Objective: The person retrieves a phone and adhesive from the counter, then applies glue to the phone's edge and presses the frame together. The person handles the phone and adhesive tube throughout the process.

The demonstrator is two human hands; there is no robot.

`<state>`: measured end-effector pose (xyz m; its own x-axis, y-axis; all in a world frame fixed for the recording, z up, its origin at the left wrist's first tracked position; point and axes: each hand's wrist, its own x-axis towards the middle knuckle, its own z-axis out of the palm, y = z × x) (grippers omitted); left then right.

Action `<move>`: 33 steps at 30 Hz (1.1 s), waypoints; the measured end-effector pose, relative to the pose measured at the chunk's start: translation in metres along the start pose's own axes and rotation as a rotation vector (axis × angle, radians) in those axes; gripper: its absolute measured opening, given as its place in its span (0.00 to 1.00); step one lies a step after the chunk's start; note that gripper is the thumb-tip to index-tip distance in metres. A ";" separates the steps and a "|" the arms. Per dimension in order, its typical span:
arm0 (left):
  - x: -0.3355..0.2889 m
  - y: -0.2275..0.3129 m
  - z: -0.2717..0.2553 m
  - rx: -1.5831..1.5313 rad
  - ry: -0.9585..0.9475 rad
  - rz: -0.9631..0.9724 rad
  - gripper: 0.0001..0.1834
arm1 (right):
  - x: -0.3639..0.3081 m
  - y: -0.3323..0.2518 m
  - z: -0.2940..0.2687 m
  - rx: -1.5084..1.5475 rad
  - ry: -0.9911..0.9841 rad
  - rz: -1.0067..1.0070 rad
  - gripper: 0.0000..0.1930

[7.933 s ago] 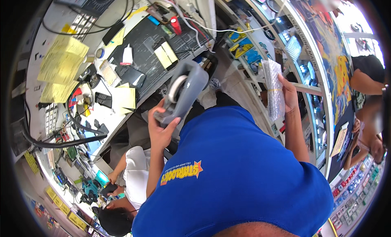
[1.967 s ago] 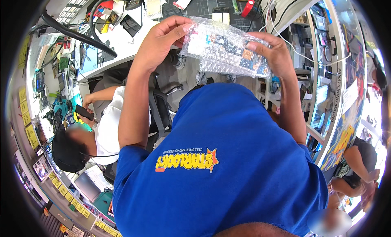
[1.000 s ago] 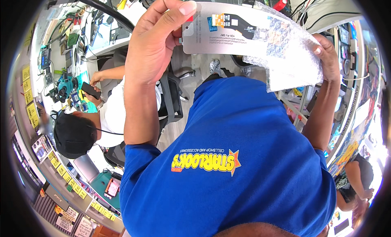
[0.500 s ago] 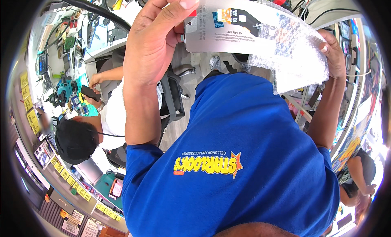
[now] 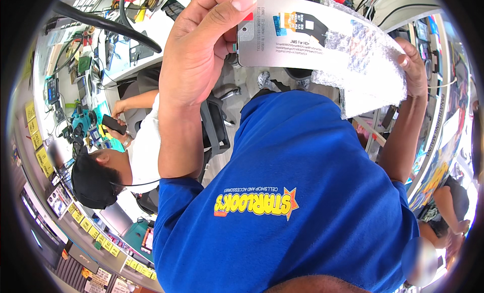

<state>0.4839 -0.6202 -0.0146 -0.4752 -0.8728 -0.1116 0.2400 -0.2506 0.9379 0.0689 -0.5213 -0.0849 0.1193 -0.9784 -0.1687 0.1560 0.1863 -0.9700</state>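
My left hand (image 5: 189,58) is closed on one end of a phone display panel (image 5: 259,50), thumb on top and fingers underneath. The panel's silver back faces up, with printed labels, a red mark at the corner and a black and orange flex cable. Its other end lies inside clear bubble wrap (image 5: 370,89), which hangs loose below it. At the far right, my right hand (image 5: 414,69) grips the wrapped end, its thumb pressed on the plastic. The panel seems bent by the lens.
On the left, a co-worker in a black cap (image 5: 93,179) holds a dark phone (image 5: 113,124) near a teal microscope (image 5: 83,122). A thick black cable (image 5: 118,26) crosses the upper left. Behind stands a black chair (image 5: 216,121). Another person (image 5: 451,207) is at the right edge.
My left hand and the exposed end of the panel have shifted slightly right. Both hands keep their grip. The co-worker's capped head has turned a little.
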 end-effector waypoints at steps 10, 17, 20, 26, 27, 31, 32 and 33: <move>0.012 0.000 0.010 -0.049 -0.067 -0.021 0.09 | -0.016 0.004 -0.005 0.116 0.106 -0.014 0.26; 0.021 -0.002 0.010 -0.066 -0.109 -0.031 0.10 | -0.021 0.003 -0.007 0.105 0.109 -0.017 0.25; 0.023 -0.004 0.014 -0.037 -0.083 -0.020 0.10 | -0.020 0.003 -0.010 0.095 0.086 -0.014 0.25; 0.026 0.000 0.020 -0.014 -0.086 -0.029 0.10 | -0.021 0.005 -0.012 0.091 0.102 -0.044 0.25; 0.026 0.000 0.020 -0.019 -0.095 -0.028 0.10 | -0.021 0.005 -0.011 0.094 0.108 -0.044 0.25; 0.027 0.001 0.021 -0.024 -0.117 -0.025 0.10 | -0.021 0.005 -0.013 0.080 0.111 -0.053 0.25; 0.028 0.001 0.021 -0.023 -0.118 -0.026 0.11 | -0.021 0.005 -0.012 0.082 0.118 -0.060 0.24; 0.028 0.001 0.021 -0.018 -0.114 -0.023 0.11 | -0.021 0.006 -0.011 0.085 0.124 -0.068 0.24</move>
<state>0.4531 -0.6360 -0.0100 -0.5734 -0.8139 -0.0939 0.2427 -0.2782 0.9294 0.0561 -0.5009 -0.0890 -0.0159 -0.9916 -0.1282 0.2428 0.1206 -0.9626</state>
